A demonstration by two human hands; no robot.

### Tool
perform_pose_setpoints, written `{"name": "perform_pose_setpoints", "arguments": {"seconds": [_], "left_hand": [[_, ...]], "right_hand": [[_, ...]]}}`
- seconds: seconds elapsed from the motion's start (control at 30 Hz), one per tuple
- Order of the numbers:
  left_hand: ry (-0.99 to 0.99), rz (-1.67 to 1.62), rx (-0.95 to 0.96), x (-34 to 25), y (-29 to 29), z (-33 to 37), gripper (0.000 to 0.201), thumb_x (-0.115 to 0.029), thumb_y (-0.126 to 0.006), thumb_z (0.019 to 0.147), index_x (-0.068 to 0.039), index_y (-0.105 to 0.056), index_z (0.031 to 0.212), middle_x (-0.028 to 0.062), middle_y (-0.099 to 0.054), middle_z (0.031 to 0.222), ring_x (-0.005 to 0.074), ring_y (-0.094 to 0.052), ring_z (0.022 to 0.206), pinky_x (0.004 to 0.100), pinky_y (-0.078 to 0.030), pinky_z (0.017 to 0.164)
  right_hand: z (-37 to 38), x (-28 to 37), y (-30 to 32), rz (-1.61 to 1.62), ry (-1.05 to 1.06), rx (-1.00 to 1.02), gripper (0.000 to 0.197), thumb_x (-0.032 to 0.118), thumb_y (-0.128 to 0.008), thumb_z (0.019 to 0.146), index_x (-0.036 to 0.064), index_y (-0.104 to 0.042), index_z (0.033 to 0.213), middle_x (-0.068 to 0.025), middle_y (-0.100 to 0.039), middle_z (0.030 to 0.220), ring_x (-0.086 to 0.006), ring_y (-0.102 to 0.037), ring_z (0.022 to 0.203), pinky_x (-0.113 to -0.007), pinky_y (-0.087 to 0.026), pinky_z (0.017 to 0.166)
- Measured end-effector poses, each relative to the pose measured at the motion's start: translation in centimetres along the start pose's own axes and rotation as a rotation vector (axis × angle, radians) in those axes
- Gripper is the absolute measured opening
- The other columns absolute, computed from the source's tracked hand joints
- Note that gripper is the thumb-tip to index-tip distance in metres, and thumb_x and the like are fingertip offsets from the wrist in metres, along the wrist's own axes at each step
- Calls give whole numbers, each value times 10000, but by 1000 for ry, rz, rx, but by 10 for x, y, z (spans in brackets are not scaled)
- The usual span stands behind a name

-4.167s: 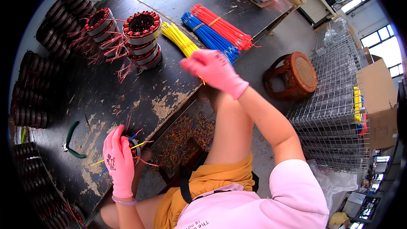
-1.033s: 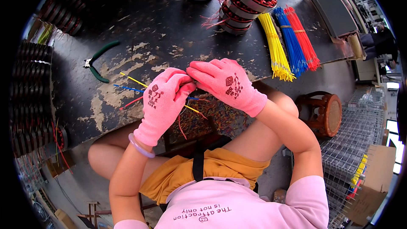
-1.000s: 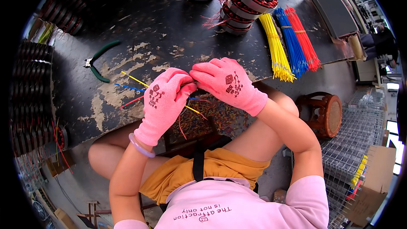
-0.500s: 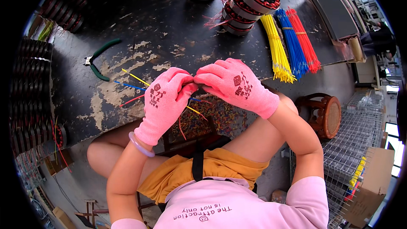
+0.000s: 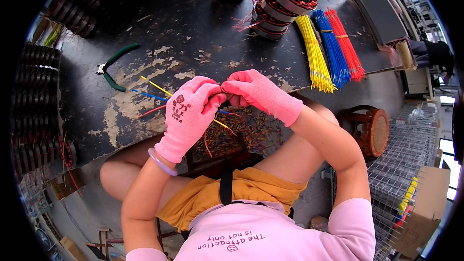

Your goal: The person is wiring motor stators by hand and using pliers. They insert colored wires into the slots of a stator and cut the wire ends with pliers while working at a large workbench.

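Note:
My left hand (image 5: 190, 111), in a pink glove, is closed around a few thin wires. A yellow wire (image 5: 155, 86), a blue wire (image 5: 149, 95) and a red wire (image 5: 152, 111) stick out to its left over the table. Their other ends, some with reddish strands, show below the palm. My right hand (image 5: 258, 94), also pink-gloved, has its fingers pinched together against the left fingertips. What lies between those fingertips is hidden. Both hands are at the table's near edge. Green-handled cutters (image 5: 116, 57) lie spread on the table, left of the hands.
Stacked motor stators (image 5: 285, 7) with red windings stand at the back. Right of them lie yellow (image 5: 314, 53), blue (image 5: 332, 48) and red (image 5: 346, 43) wire bundles. More stators (image 5: 38, 101) line the left side. Wire scraps (image 5: 253, 130) lie below my hands; a wooden stool (image 5: 374, 128) stands right.
My right hand has turned at the wrist, its back rolling away and its fingers curling more tightly by the left fingertips. The left hand keeps its hold on the wires, barely shifting.

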State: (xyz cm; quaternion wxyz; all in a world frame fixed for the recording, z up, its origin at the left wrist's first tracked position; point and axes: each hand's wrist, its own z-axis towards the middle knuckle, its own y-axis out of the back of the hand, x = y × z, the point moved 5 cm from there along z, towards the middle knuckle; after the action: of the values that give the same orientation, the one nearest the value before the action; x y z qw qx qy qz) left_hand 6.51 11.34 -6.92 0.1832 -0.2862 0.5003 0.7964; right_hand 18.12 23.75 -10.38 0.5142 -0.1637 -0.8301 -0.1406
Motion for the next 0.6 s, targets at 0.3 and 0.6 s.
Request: {"name": "perform_pose_setpoints", "arguments": {"seconds": [0.3,0.6], "left_hand": [[-7,-10,23,0,3,0,118,-72,-717,858,-64,-699,974,87,-678,999,303,-676,875,381,-543,751],[-52,11,55,-2,1,0,122,-56,-699,857,-63,-691,978,83,-684,1007,309,-674,896,391,-543,759]], "right_hand": [[-38,33,-8,-1114,810,-378,296,321,-782,828,115,-699,1025,-32,-706,1017,-249,-673,923,-373,-537,774],[-33,27,1,-581,310,-71,175,216,-590,988,70,-686,989,-37,-701,888,-102,-639,765,-264,-498,680]]}}
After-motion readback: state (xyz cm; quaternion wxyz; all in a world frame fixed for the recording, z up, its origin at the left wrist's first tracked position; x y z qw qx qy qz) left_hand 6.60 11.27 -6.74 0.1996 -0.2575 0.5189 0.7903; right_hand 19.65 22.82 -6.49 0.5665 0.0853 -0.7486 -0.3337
